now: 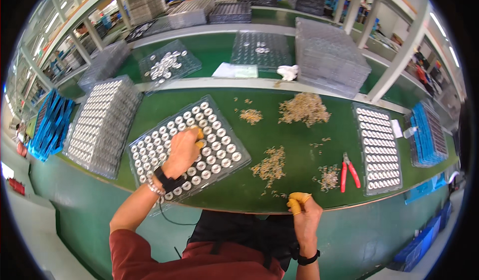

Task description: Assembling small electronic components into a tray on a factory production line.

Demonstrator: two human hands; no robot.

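Note:
My left hand point(184, 149) reaches over a clear plastic tray point(241, 169) filled with rows of round white parts with dark centres. Its fingers, some in yellow finger cots, are bent down at the tray's middle rows. Whatever they pinch is hidden under the hand. At the front edge of the bench, my right hand point(305, 214) has its yellow-capped fingers pressed together. Beside those fingertips lie a few tiny loose wire-legged parts point(278, 194); anything in the pinch is too small to make out. A larger scatter of the same parts point(271, 166) lies farther back.
Red-handled pliers point(349, 172) lie right of another small pile point(328, 177). A second filled tray point(379, 150) stands beyond them. Tall stacks of trays point(100, 125) are at left, with clear ones point(329, 55) behind. A big heap of parts point(304, 109) sits on the green bench.

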